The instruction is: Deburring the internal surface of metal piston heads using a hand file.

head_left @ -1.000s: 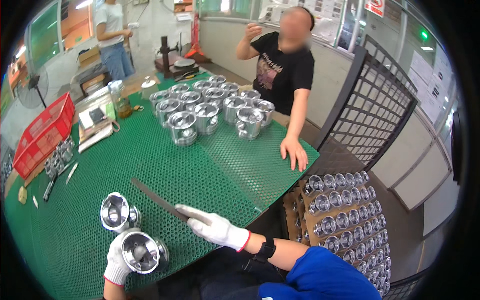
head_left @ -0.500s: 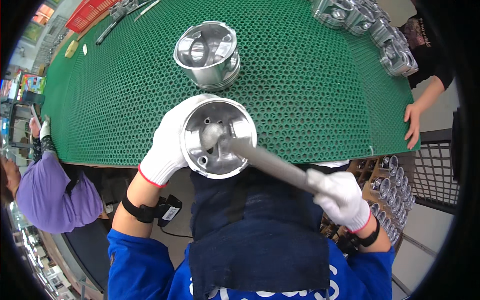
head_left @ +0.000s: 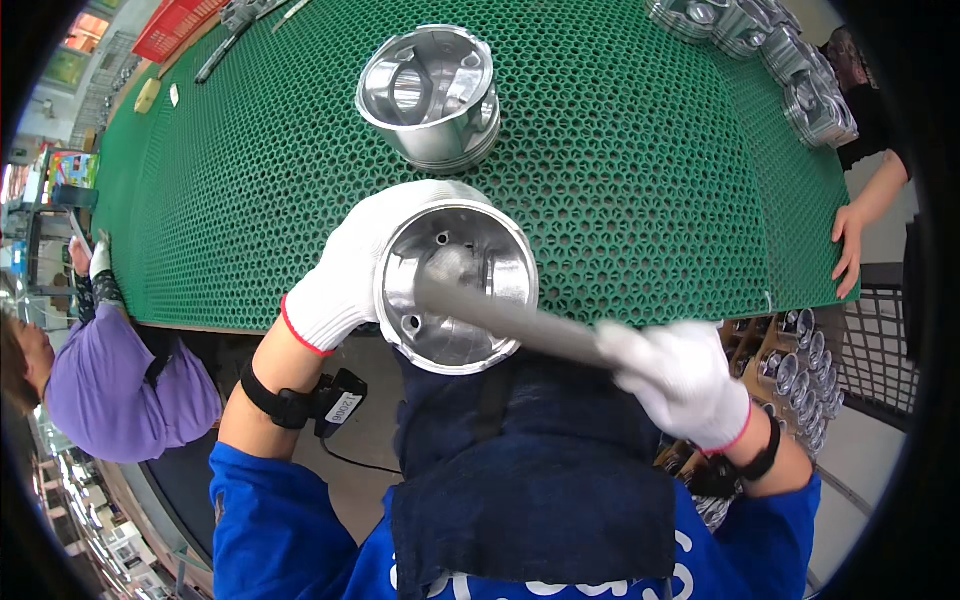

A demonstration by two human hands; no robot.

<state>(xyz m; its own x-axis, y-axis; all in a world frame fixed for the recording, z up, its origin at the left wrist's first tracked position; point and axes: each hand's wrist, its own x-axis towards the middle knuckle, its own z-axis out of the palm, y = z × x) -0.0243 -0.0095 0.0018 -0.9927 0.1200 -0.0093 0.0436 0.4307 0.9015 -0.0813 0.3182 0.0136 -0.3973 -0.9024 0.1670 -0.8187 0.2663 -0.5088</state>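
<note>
The right hand (head_left: 680,385), blurred in its white glove, is closed around one end of a long grey metal bar (head_left: 540,330), whose other end reaches left over the open mouth of a hollow metal cylinder (head_left: 510,270); contact inside is unclear. The gloved left hand (head_left: 345,260) grips that cylinder around its left and far sides, mouth facing up. Just beyond, a second cylinder (head_left: 440,120) stands on the green mat (head_left: 620,200).
</note>
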